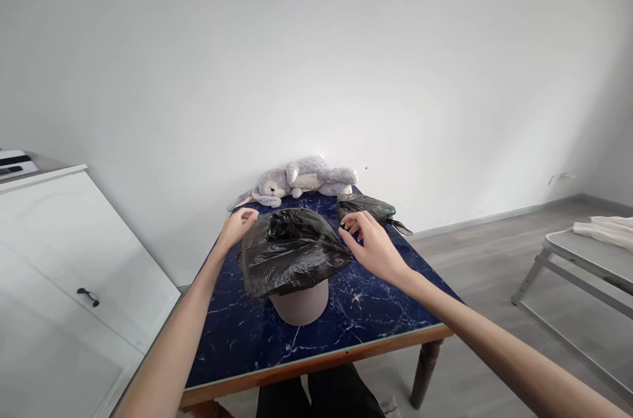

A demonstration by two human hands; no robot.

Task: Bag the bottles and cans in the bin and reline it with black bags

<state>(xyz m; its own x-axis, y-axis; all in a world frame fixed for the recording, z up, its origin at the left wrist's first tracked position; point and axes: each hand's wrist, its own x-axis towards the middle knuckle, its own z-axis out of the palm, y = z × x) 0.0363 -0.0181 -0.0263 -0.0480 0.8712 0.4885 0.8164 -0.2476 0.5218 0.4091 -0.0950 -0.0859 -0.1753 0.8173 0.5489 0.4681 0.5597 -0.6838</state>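
A black plastic bag [291, 263] is draped over the top of a light greyish-pink bin [302, 306], its loose edges hanging outside the rim. The middle of the bag is crumpled and sinks inward. At the bag's left edge is my left hand [239, 225], its fingers curled together; whether they pinch the plastic is hidden. By the right edge, my right hand [370, 245] has bent fingers held apart, with nothing visible between them. Beyond this hand lies another dark plastic bag [368, 208], bunched up, with a greenish end.
The blue marbled table [376, 306] has a wooden edge. A grey plush rabbit [309, 177] lies at its back against the wall. On the left is a white cabinet [69, 260]; on the right, a grey folding table [588, 260] carries white cloth [606, 230].
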